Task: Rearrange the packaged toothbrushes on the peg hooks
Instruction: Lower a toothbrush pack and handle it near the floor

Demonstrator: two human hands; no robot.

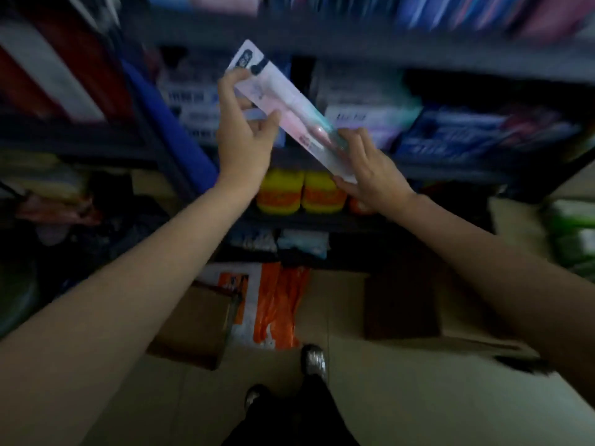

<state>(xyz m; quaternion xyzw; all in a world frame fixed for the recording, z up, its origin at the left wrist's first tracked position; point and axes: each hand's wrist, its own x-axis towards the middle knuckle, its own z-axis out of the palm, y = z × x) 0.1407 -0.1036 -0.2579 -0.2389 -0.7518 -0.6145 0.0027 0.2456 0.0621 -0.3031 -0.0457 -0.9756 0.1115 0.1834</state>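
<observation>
At twelve o'clock before the shelves [354,162], holding one packaged toothbrush [283,107] tilted: left hand [244,136] pinching its upper end, right hand [370,165] gripping its lower end. Mid-transfer, probably; next needs hang-hole aligned with a peg hook, none visible.

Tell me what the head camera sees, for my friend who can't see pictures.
Two hands hold one long toothbrush pack tilted in front of blurry shop shelves: the left hand grips its upper end, the right hand its lower end. Yellow-and-orange packs sit on a lower shelf.
</observation>
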